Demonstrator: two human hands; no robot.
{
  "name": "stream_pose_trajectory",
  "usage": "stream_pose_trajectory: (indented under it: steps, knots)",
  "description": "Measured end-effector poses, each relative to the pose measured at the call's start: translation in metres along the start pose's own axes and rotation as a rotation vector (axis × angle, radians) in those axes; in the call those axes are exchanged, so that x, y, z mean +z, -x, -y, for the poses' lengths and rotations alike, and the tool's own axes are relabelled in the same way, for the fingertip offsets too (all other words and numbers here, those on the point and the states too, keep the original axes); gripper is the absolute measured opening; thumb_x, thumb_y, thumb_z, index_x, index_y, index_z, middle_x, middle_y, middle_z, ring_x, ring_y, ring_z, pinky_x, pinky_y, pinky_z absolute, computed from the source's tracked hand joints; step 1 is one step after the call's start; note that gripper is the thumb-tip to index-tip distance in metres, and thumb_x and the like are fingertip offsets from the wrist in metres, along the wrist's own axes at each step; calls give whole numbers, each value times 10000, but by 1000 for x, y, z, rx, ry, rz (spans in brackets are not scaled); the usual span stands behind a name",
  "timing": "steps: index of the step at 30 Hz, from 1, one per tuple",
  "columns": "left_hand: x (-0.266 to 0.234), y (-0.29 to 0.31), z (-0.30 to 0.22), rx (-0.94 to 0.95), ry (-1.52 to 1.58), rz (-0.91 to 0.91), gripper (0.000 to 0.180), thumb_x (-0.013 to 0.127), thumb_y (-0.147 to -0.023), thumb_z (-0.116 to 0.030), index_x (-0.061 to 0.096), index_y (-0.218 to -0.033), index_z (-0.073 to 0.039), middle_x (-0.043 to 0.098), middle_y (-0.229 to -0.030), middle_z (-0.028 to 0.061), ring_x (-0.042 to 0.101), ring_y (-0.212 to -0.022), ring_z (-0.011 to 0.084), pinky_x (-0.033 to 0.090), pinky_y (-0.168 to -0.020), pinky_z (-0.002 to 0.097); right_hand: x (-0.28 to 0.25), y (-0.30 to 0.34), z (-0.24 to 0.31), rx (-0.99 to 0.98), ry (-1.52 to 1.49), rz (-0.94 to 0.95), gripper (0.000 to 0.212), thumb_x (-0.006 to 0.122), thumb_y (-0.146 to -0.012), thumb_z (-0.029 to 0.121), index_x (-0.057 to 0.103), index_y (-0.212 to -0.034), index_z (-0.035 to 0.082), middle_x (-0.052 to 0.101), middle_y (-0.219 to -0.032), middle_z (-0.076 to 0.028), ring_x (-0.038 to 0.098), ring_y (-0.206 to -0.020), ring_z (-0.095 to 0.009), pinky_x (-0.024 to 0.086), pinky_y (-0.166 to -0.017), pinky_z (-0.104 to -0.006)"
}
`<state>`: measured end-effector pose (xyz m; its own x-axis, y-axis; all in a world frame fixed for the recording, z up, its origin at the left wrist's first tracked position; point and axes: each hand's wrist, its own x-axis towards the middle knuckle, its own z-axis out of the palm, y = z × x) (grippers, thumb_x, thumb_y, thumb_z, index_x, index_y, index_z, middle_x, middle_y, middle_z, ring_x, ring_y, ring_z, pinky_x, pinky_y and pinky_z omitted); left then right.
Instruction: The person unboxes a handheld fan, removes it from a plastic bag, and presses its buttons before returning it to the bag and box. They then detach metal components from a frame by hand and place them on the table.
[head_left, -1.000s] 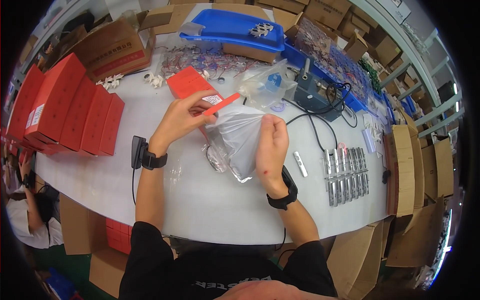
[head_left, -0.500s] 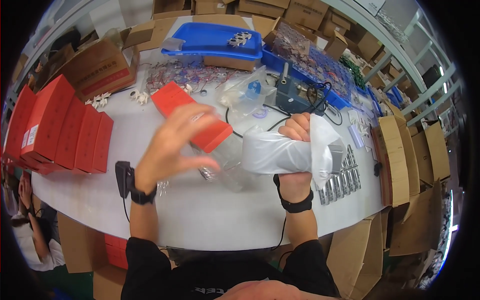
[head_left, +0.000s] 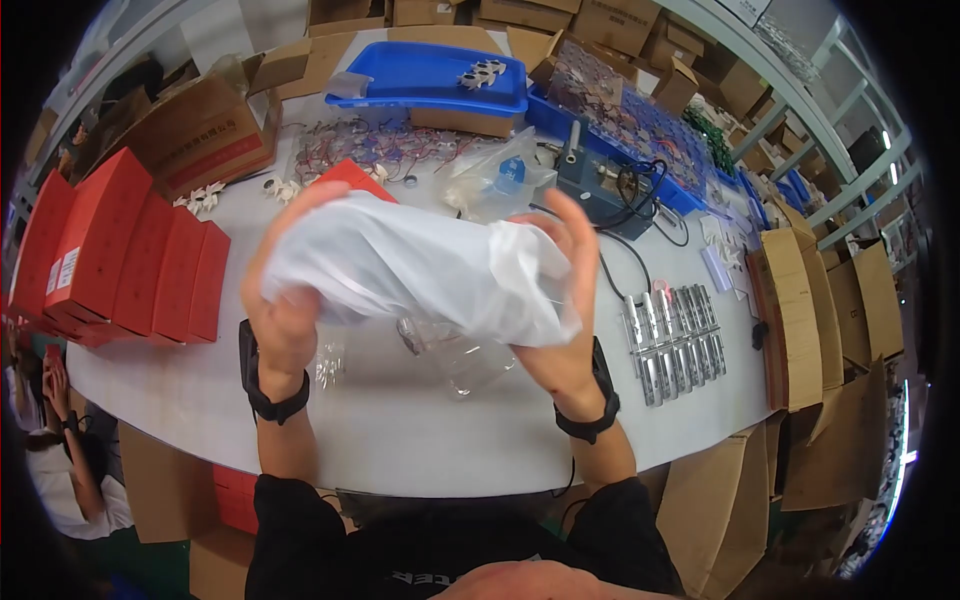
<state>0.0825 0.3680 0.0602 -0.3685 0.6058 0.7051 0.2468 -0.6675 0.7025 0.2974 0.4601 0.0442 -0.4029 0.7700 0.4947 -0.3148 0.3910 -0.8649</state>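
Observation:
A white, slightly see-through bag (head_left: 400, 262) with a long object inside is held up over the table between my two hands. My left hand (head_left: 283, 305) is closed round its left end, the thumb on the near side. My right hand (head_left: 562, 350) cups the loose, crumpled right end, fingers partly stretched past it. The object inside is veiled by the bag. Behind it a red box (head_left: 352, 176) lies on the table, mostly hidden. Below the bag lies clear plastic wrapping (head_left: 465, 365). Right of my right hand are several shiny metal tubes (head_left: 680, 345) in rows.
Red boxes (head_left: 100, 250) stand at the left edge. At the back are a blue tray (head_left: 430, 75), wired parts (head_left: 390, 145) and a clear bag (head_left: 495, 180). A dark bench device (head_left: 590, 185) with cables stands back right. Open cartons (head_left: 800, 320) line the right edge.
The bagged object has moved left and now spans both hands. My left hand, empty before, has taken its left end. My right hand has shifted from gripping its middle to its right end.

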Motion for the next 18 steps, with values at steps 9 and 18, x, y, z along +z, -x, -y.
stream_pose_trajectory:
  steps: [9, 18]
  knots:
    - [-30, 3, -16, -383, -436, -314, 438, 474, -1071, -354, 688, -979, 16, 705, -890, 64, 633, -822, 65, 468, -706, 250, 36, 11, -7, 252, -9, 401, 958, 895, -714, 65, 329, -1486, 14, 518, -1393, -131, 528, -1263, -206, 428, -1076, -352]
    - [-27, -4, -21, -429, 604, -625, 366, 535, -1029, -368, 599, -1191, -46, 667, -1074, 66, 619, -984, 116, 490, -833, 302, 69, 51, -2, 719, -226, 697, 878, 827, -809, 97, 296, -1500, -3, 571, -1315, -143, 629, -1031, -176, 505, -916, -332]
